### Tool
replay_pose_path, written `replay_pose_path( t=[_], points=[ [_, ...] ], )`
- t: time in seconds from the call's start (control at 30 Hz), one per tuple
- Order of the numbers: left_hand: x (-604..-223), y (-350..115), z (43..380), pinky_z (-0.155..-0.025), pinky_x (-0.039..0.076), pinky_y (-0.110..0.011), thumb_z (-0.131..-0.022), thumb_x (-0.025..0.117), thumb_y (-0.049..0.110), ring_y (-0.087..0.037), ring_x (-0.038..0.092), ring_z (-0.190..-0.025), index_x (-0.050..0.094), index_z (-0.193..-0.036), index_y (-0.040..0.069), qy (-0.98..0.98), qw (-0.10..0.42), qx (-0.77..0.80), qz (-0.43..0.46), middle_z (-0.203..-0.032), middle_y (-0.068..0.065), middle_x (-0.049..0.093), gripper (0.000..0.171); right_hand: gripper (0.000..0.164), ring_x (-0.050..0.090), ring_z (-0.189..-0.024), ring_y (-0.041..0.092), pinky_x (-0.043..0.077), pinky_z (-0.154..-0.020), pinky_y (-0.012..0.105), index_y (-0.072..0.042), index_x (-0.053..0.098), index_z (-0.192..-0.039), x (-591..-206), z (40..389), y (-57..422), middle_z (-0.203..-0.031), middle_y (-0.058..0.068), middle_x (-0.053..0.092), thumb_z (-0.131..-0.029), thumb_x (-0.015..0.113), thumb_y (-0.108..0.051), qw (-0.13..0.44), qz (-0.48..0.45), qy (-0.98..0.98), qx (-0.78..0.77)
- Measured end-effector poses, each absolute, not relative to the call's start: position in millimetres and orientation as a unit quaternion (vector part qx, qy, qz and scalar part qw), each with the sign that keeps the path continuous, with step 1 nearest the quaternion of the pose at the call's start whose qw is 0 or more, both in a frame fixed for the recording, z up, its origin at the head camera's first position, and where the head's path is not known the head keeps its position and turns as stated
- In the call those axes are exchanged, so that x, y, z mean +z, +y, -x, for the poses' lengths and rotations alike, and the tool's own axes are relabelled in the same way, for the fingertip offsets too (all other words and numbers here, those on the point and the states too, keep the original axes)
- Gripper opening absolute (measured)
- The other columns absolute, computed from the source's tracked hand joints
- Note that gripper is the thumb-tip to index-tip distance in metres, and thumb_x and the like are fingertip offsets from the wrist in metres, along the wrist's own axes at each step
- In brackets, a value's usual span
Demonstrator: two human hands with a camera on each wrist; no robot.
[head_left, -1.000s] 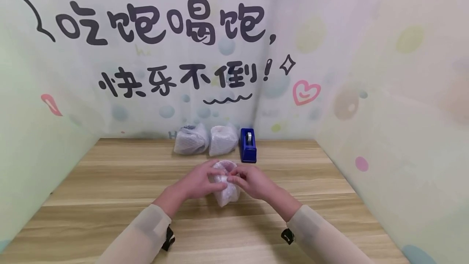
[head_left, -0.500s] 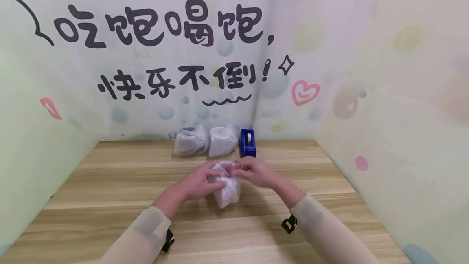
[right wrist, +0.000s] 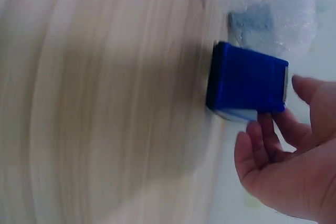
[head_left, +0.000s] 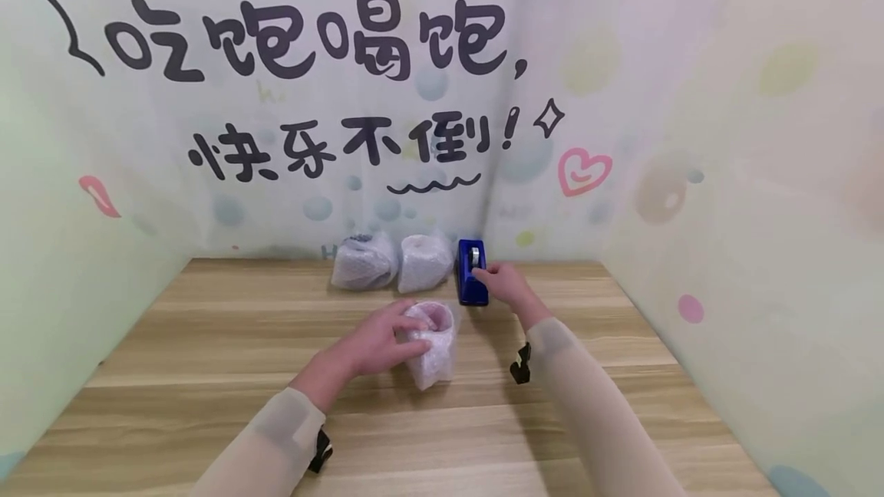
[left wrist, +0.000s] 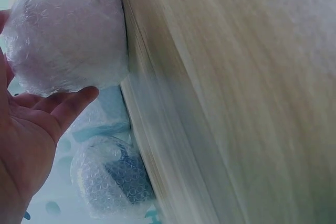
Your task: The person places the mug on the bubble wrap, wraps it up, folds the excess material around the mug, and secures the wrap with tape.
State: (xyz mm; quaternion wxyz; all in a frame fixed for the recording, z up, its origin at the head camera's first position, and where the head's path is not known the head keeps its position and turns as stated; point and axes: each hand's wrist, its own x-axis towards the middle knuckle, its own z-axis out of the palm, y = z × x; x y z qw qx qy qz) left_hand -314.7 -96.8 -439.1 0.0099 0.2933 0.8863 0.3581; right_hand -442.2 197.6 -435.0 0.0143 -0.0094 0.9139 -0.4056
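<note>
My left hand (head_left: 376,340) grips the left side of a bubble-wrapped bundle (head_left: 431,363) with a round, pinkish opening at its top. In the left wrist view the wrapped bundle (left wrist: 68,35) fills the upper left corner, fingers curled under it. My right hand (head_left: 509,284) is at a blue tape dispenser (head_left: 473,294), fingertips right at its cutter. The right wrist view has the thumb and forefinger either side of the dispenser's (right wrist: 247,77) toothed edge, a gap between them. A small tape roll (head_left: 474,256) sits in the dispenser.
Two more bubble-wrapped bundles, a left one (head_left: 364,263) and a right one (head_left: 424,263), stand along the back wall, left of the dispenser. The wooden table (head_left: 207,374) meets printed walls at its back and sides.
My right hand has left the wrapped bundle and moved forward and right to the tape dispenser. The left hand has kept its hold on the bundle.
</note>
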Motion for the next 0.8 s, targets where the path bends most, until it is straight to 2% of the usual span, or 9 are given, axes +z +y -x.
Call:
replay_pose_path(
  t=[0.07, 0.13, 0.2, 0.27, 0.37, 0.47, 0.57, 0.67, 0.8],
  points=[
    [-438.8, -96.9, 314.5, -0.126, 0.041, -0.067, -0.102, 0.075, 0.038, -0.048, 0.048, -0.153, 0.078, -0.135, 0.009, 0.886, 0.007, 0.36, -0.293, -0.166, -0.022, 0.051, 0.044, 0.039, 0.058, -0.091, 0.021, 0.051, -0.083, 0.036, 0.001, 0.073, -0.101, -437.7, 446.2, 193.7, -0.093, 0.006, 0.067, -0.11, 0.065, -0.037, 0.017, -0.014, 0.899, -0.438],
    [-438.6, -97.1, 314.1, -0.126, 0.042, -0.066, -0.102, 0.076, 0.037, -0.047, 0.049, -0.152, 0.079, -0.134, 0.009, 0.885, 0.004, 0.361, -0.293, -0.165, -0.021, 0.052, 0.043, 0.038, 0.063, -0.105, 0.026, 0.056, -0.098, 0.043, 0.004, 0.074, -0.112, -438.1, 448.4, 189.7, -0.112, 0.015, 0.074, -0.11, 0.065, -0.033, 0.018, -0.035, 0.884, -0.466],
    [-439.1, -97.1, 314.0, -0.125, 0.043, -0.066, -0.102, 0.076, 0.037, -0.047, 0.05, -0.151, 0.079, -0.133, 0.009, 0.885, 0.001, 0.361, -0.293, -0.164, -0.021, 0.052, 0.042, 0.038, 0.063, -0.122, 0.03, 0.052, -0.115, 0.049, 0.005, 0.073, -0.121, -436.1, 448.9, 186.4, -0.131, 0.02, 0.073, -0.109, 0.065, -0.03, 0.022, -0.05, 0.876, -0.479],
    [-440.1, -97.3, 314.0, -0.124, 0.044, -0.065, -0.101, 0.077, 0.036, -0.046, 0.051, -0.15, 0.08, -0.132, 0.009, 0.884, -0.001, 0.363, -0.295, -0.163, -0.021, 0.053, 0.041, 0.038, 0.061, -0.132, 0.034, 0.047, -0.123, 0.053, 0.006, 0.072, -0.125, -432.3, 448.3, 183.6, -0.141, 0.023, 0.069, -0.109, 0.064, -0.028, 0.029, -0.057, 0.872, -0.484],
    [-441.1, -97.8, 314.1, -0.123, 0.045, -0.065, -0.101, 0.077, 0.036, -0.045, 0.052, -0.149, 0.08, -0.132, 0.009, 0.882, 0.0, 0.368, -0.295, -0.162, -0.02, 0.054, 0.041, 0.035, 0.061, -0.129, 0.034, 0.048, -0.121, 0.055, 0.005, 0.071, -0.121, -423.3, 447.4, 180.7, -0.138, 0.022, 0.069, -0.109, 0.064, -0.027, 0.036, -0.052, 0.876, -0.478],
    [-441.7, -98.4, 314.4, -0.123, 0.045, -0.065, -0.102, 0.077, 0.037, -0.044, 0.051, -0.15, 0.08, -0.132, 0.01, 0.883, 0.0, 0.367, -0.292, -0.162, -0.019, 0.054, 0.04, 0.029, 0.062, -0.116, 0.029, 0.053, -0.111, 0.054, 0.0, 0.072, -0.114, -414.7, 449.4, 179.3, -0.125, 0.015, 0.071, -0.109, 0.064, -0.027, 0.045, -0.045, 0.88, -0.47],
    [-442.3, -98.7, 315.1, -0.123, 0.045, -0.065, -0.102, 0.077, 0.037, -0.044, 0.052, -0.148, 0.08, -0.132, 0.011, 0.885, -0.004, 0.364, -0.29, -0.161, -0.018, 0.054, 0.04, 0.024, 0.062, -0.112, 0.024, 0.055, -0.102, 0.054, -0.005, 0.07, -0.112, -407.7, 452.8, 180.1, -0.12, 0.009, 0.072, -0.108, 0.062, -0.027, 0.066, -0.044, 0.881, -0.466],
    [-442.3, -98.7, 315.1, -0.122, 0.046, -0.064, -0.101, 0.077, 0.038, -0.044, 0.053, -0.148, 0.08, -0.131, 0.011, 0.885, -0.006, 0.365, -0.289, -0.16, -0.018, 0.055, 0.04, 0.026, 0.068, -0.125, 0.03, 0.053, -0.109, 0.056, -0.006, 0.069, -0.122, -402.2, 452.4, 181.9, -0.131, 0.014, 0.075, -0.107, 0.06, -0.026, 0.083, -0.034, 0.876, -0.474],
    [-442.3, -98.7, 314.2, -0.123, 0.045, -0.065, -0.102, 0.077, 0.039, -0.044, 0.052, -0.148, 0.08, -0.132, 0.012, 0.885, 0.0, 0.366, -0.288, -0.16, -0.018, 0.055, 0.041, 0.045, 0.052, -0.152, 0.043, 0.04, -0.128, 0.061, 0.001, 0.063, -0.141, -399.2, 441.7, 182.8, -0.158, 0.023, 0.06, -0.108, 0.059, -0.028, 0.085, -0.049, 0.872, -0.48]
  ],
)
